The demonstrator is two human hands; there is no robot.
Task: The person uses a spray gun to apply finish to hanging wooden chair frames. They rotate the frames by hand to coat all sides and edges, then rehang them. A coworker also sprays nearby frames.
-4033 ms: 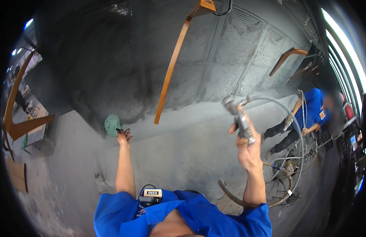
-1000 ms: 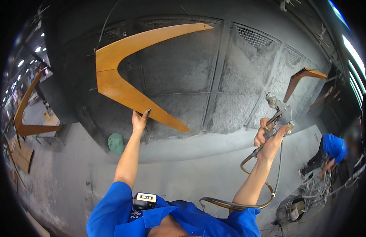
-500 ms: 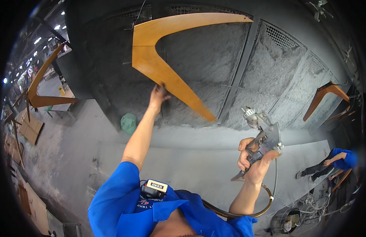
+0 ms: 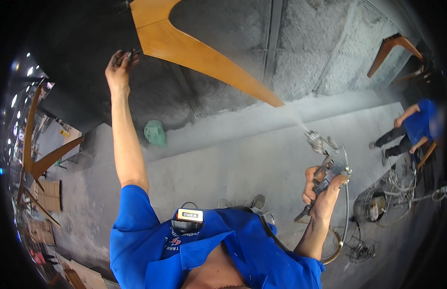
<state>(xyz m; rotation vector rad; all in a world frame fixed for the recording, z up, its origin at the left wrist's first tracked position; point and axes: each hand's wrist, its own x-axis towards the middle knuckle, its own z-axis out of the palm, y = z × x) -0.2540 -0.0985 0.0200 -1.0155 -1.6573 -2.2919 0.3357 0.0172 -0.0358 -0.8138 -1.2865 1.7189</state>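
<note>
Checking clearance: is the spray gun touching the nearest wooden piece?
Apart. In the head view, a gap with pale mist separates the spray gun from the nearest wooden piece.

The grey concrete floor [image 4: 228,166] is topped near nine o'clock by a crumpled green bag [image 4: 155,133]; flattened cardboard [image 4: 48,196] is laid between eight and nine, while an open drum [image 4: 361,206] and tangled cables [image 4: 362,251] are borne around four.

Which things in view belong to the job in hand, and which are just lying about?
In the job, apparently:
- spray gun, misting, in the right hand
- its grey hose
- angled wooden piece, left hand at its edge

Lying about, seemingly:
- green bag on the floor
- round bin
- tangled cables
- cardboard, at left
</note>
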